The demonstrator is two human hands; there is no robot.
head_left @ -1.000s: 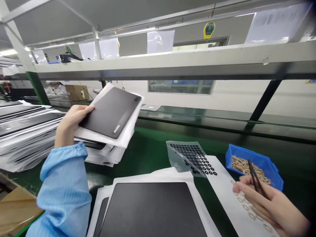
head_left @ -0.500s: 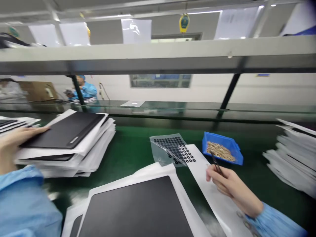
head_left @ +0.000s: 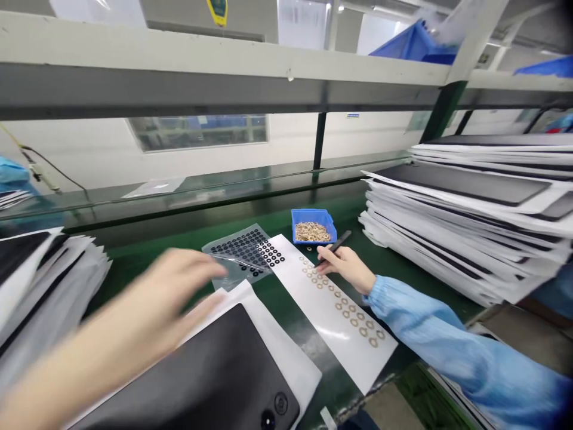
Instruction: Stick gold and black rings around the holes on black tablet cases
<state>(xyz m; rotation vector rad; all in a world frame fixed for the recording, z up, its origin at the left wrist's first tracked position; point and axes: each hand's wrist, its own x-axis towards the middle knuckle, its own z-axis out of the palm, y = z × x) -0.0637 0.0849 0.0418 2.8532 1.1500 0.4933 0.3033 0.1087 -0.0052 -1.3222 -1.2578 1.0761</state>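
My right hand (head_left: 344, 267) is closed around dark tweezers (head_left: 333, 246), their tip over a white sheet (head_left: 329, 322) that carries rows of tan rings (head_left: 353, 313). My left hand (head_left: 185, 292), smeared by motion, hovers above a black panel (head_left: 192, 376) with its thumb apart from the fingers and nothing in it. That panel lies on white paper and has two round spots near its lower right corner. Just beyond the left fingertips lies a clear film with black rings (head_left: 242, 245), partly over the white sheet.
A blue bin (head_left: 313, 215) of small tan rings stands behind the sheet. Stacks of panels between papers rise at the right (head_left: 465, 239) and left (head_left: 58, 280). A white shelf beam (head_left: 201, 57) crosses overhead.
My view has turned right. My left hand has left the stacked panel at the left and come over the front panel. My right hand, still with the tweezers, is now over the ring rows.
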